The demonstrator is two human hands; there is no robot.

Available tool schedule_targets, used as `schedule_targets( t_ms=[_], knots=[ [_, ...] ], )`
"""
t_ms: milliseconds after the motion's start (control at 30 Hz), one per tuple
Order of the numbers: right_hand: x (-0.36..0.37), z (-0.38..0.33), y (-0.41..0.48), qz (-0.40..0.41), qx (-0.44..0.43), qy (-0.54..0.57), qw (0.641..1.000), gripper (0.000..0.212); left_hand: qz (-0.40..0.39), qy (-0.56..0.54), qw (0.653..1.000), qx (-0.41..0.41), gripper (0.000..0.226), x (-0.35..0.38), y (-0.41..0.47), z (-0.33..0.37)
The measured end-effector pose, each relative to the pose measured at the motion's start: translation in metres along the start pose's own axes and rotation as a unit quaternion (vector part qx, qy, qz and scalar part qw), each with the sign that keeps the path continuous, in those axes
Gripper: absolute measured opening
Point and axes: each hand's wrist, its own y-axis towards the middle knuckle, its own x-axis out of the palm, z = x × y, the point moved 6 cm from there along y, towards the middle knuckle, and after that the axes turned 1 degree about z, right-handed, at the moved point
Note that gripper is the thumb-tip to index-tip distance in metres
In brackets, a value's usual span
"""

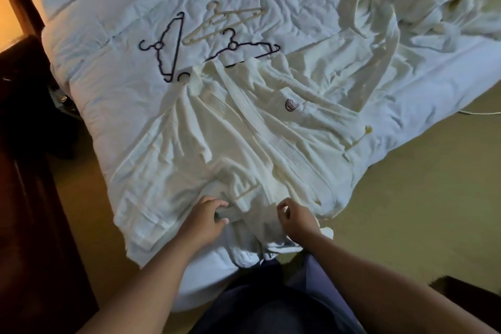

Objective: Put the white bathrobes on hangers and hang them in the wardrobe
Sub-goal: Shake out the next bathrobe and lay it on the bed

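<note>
On the bed [108, 95], three loose hangers: two dark, namely the left dark hanger [158, 46] and the right dark hanger [233, 45], and one cream hanger [217, 16]. A fourth, counted only by its dark hook [183, 76], showing at the collar of the spread bathrobe [230, 130]. Two lots of white towelling, that one spread bathrobe with a single dark emblem [291, 105] and one crumpled pile [406, 8] at the far right, robes in it impossible to count; two hands, the left hand [207, 218] and the right hand [296, 218].
</note>
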Motion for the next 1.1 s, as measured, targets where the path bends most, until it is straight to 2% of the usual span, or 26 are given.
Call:
schedule_targets(
  t_ms=[67,200,300,467,533,667,767,867,933,1000,1100],
  knots=[
    [0.014,0.001,-0.008,-0.008,0.006,0.048,0.999,0.022,-0.006,0.009,1.0,0.008,0.04,0.001,-0.003,0.002],
    [0.024,0.007,-0.008,0.022,0.082,0.121,0.989,0.061,-0.019,0.024,0.999,0.021,0.039,0.001,-0.012,0.0],
    [0.02,0.01,-0.003,0.048,0.139,0.093,0.985,0.089,-0.02,0.03,0.999,0.004,0.039,-0.006,-0.02,-0.005],
    [0.017,0.022,0.011,0.006,0.175,0.03,0.984,0.103,-0.022,0.027,0.999,-0.018,0.038,-0.012,-0.031,-0.013],
    [0.02,0.03,0.012,0.004,0.16,0.038,0.986,0.102,-0.02,0.022,0.999,-0.02,0.038,-0.013,-0.033,-0.014],
    [0.028,0.044,0.011,0.029,0.141,0.093,0.985,0.086,-0.018,0.011,1.0,-0.018,0.038,-0.014,-0.038,-0.014],
    [0.033,0.05,0.016,0.054,0.146,0.157,0.975,0.094,-0.029,0.014,0.999,-0.018,0.04,-0.016,-0.044,-0.016],
    [0.037,0.055,0.02,0.029,0.158,0.191,0.968,0.1,-0.033,0.017,0.999,-0.019,0.04,-0.019,-0.048,-0.015],
    [0.034,0.062,0.021,0.009,0.169,0.153,0.974,0.095,-0.036,0.016,0.999,-0.023,0.041,-0.022,-0.048,-0.017],
    [0.027,0.07,0.019,-0.001,0.153,0.07,0.986,0.088,-0.042,0.012,0.998,-0.033,0.041,-0.024,-0.049,-0.021],
    [0.001,0.059,0.002,0.022,0.073,0.015,0.997,0.056,-0.044,-0.007,0.998,-0.044,0.042,-0.023,-0.047,-0.022]
  ],
)
